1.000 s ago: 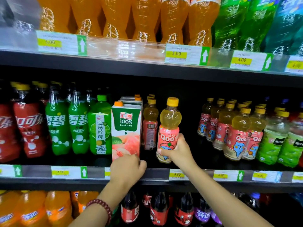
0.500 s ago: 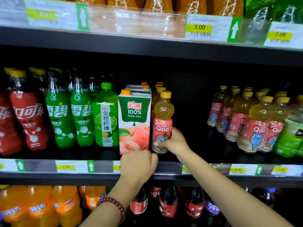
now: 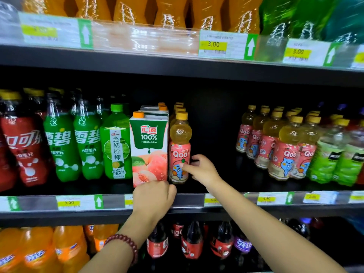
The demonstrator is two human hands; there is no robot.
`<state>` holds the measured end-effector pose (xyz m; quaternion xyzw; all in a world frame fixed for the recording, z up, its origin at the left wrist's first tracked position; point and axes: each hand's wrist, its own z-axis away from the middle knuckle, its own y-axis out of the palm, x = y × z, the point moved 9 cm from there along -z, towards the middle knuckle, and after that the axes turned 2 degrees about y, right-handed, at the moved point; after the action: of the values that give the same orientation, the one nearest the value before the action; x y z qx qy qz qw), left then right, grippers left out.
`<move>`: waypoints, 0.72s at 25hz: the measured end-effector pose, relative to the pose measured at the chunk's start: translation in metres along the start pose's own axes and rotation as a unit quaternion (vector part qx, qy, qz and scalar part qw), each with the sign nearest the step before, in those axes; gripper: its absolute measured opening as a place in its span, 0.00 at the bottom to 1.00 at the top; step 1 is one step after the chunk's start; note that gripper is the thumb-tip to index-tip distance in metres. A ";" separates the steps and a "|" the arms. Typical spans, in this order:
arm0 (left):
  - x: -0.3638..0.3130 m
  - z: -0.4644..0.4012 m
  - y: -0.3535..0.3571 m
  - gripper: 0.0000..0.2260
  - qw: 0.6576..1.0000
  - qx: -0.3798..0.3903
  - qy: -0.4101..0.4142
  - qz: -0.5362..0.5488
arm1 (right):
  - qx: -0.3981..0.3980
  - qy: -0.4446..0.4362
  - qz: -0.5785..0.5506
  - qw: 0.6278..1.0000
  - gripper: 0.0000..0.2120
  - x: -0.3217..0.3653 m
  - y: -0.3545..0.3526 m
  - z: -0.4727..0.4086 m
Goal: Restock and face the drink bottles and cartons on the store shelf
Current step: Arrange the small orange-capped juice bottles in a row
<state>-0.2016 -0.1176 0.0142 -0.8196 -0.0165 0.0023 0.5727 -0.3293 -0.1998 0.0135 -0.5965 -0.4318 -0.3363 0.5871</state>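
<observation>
A peach juice carton (image 3: 149, 146) stands at the front of the middle shelf (image 3: 226, 200), with more cartons lined up behind it. My left hand (image 3: 153, 198) grips the carton's bottom edge, its fingers curled at the shelf lip. Right beside the carton stands a Qoo bottle (image 3: 180, 146) with a pink label and yellow cap, at the head of a row of the same bottles. My right hand (image 3: 201, 170) pinches its lower part, thumb on the label and fingers at its right side.
Left of the carton stand a green citrus bottle (image 3: 116, 142), Sprite bottles (image 3: 72, 144) and red cola bottles (image 3: 21, 150). A dark gap lies right of my hand, then more Qoo bottles (image 3: 283, 148). Orange soda fills the upper shelf; price tags line each edge.
My right hand has slid the Qoo bottle left until it stands against the carton. My left hand has stayed at the carton's base.
</observation>
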 end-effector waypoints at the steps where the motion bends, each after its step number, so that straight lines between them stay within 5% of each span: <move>1: 0.000 0.000 -0.002 0.18 1.000 0.004 0.000 0.007 | -0.008 -0.007 0.034 0.999 0.28 0.000 -0.010 0.005; 12: -0.166 -0.012 -0.017 0.22 0.991 -0.001 0.131 0.024 | -0.177 -0.056 0.164 0.969 0.20 -0.047 -0.202 0.062; 18: -0.208 -0.013 0.004 0.15 0.975 -0.009 0.210 -0.066 | -0.216 -0.037 0.154 0.963 0.23 -0.068 -0.266 0.055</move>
<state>-0.4093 -0.1372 0.0116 -0.8038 0.0503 -0.2079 0.5551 -0.6043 -0.1697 0.0566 -0.7804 -0.2731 -0.3051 0.4726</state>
